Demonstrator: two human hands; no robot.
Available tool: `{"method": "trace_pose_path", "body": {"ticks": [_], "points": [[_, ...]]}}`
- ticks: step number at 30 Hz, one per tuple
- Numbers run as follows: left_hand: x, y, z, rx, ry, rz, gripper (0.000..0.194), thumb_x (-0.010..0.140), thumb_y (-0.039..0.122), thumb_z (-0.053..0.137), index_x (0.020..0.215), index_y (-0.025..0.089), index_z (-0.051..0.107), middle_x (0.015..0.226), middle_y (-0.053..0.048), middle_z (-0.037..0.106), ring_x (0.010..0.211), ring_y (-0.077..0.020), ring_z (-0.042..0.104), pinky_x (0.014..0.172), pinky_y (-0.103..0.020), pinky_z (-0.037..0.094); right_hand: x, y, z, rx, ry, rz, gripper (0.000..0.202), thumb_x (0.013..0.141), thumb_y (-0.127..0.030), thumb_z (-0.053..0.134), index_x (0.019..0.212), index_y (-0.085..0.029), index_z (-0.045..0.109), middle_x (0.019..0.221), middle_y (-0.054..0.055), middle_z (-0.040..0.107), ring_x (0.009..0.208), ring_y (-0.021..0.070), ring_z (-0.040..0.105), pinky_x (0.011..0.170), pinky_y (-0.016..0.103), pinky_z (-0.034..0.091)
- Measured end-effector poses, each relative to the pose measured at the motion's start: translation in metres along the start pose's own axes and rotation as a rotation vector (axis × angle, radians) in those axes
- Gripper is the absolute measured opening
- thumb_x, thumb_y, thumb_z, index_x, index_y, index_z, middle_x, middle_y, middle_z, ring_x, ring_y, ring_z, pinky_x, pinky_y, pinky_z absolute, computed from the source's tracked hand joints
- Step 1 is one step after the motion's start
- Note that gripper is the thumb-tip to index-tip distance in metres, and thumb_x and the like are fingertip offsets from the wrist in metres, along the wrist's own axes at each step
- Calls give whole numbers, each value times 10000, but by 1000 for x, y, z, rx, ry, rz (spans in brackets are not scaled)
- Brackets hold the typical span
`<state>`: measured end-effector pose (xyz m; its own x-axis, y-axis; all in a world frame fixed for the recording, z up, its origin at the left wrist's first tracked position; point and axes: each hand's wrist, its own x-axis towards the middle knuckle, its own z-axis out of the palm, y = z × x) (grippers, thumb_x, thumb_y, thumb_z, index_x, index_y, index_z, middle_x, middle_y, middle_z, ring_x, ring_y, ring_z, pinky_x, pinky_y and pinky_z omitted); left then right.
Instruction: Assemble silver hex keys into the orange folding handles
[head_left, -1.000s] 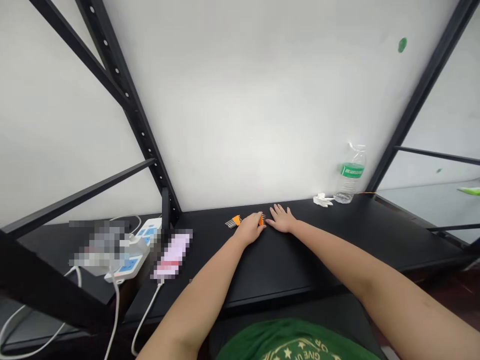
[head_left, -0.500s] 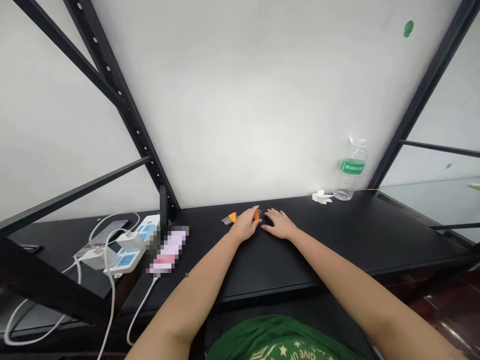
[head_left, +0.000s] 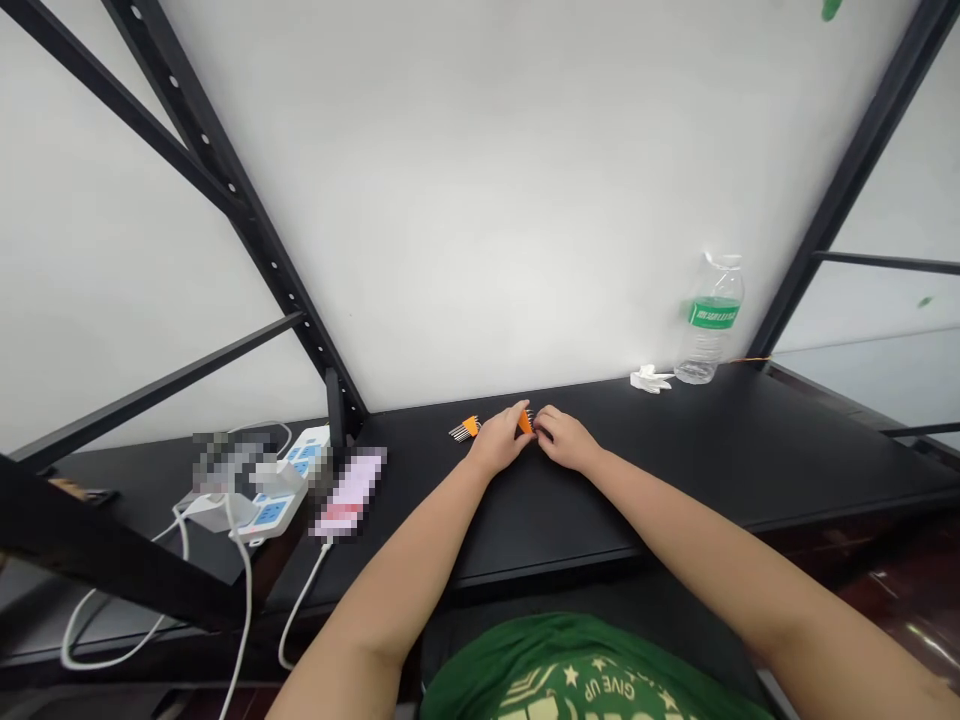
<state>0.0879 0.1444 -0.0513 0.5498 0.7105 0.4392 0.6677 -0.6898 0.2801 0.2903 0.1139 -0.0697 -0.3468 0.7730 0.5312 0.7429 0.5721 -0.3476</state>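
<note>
My left hand point(head_left: 501, 440) is closed around an orange holder point(head_left: 525, 420) with metal hex keys sticking out of it, low over the black tabletop point(head_left: 540, 520). My right hand point(head_left: 566, 438) is at the right end of this hex key set, fingers curled in a pinch at the key ends. Whether a single key is between those fingertips is too small to make out. Just left of my left hand, a second orange-held hex key set point(head_left: 466, 428) lies on the tabletop, its long shafts pointing left.
Left of my arms lies a phone point(head_left: 352, 492), blurred out, with a white cable point(head_left: 304, 595). Beyond it is a white power strip point(head_left: 281, 500) with chargers. A clear plastic bottle point(head_left: 709, 320) and crumpled white tissue point(head_left: 649, 379) stand by the wall. Black shelf posts point(head_left: 262, 240) frame the sides.
My right hand has moved in against the hex key set, its fingers curling from spread to pinched. My left hand keeps hold of the orange holder. The camera view has shifted slightly.
</note>
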Motion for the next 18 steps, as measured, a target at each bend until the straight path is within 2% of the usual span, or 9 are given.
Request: {"method": "trace_pose_path", "body": {"ticks": [5,9,18], "points": [[0,-1,-3,30,-22,-20,625,945,331,674,1509,208,434,1346,-107,669,1229,-263,662,1062,-412,537,1,-1,0,-45,-21,-26,174,999,-218,498,963,-194,667,998,68,636,834,172,600,805,295,475],[0,0,-4,45,-28,-4,609,946,328,680,1499,206,455,1393,-122,644,1257,-273,646,1077,-412,524,0,0,0,-85,-34,-15,217,1036,-245,481,979,-196,684,977,59,634,817,167,592,806,290,455],[0,6,-2,49,-36,35,622,939,323,696,1503,215,456,1375,-113,660,1217,-271,676,1039,-402,556,0,4,3,-111,-13,72,125,1001,-224,556,975,-195,675,980,56,627,849,169,612,780,278,458]]}}
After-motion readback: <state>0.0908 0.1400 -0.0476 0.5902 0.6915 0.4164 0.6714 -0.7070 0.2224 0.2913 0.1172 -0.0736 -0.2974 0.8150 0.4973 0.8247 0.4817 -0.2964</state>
